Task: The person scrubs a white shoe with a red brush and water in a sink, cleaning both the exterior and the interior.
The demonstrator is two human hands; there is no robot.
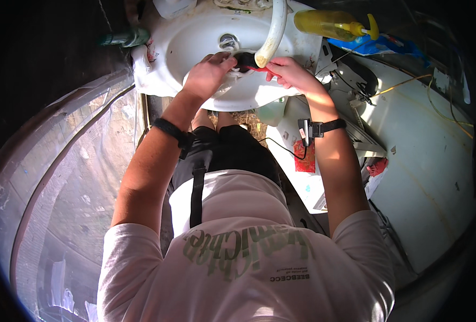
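Over the white washbasin [181, 44], my left hand [211, 72] grips a white object [226, 85] with a dark opening, possibly a shoe; the fingers and glare hide much of it. My right hand [288, 73] pinches the red handle of what looks like a brush [263, 69]. Its dark end reaches into or against the opening, close to my left fingertips. Just above it hangs the tip of a white curved spout [275, 34], partly covering the brush. The metal drain [229, 41] lies beyond my left hand.
A yellow pump bottle [326, 25] lies on the basin's right rim beside a blue packet [377, 45]. A green bottle [130, 38] is at the left rim. Cables [403, 85] cross the white surface [427, 161] at right. A translucent container [273, 112] stands below the basin.
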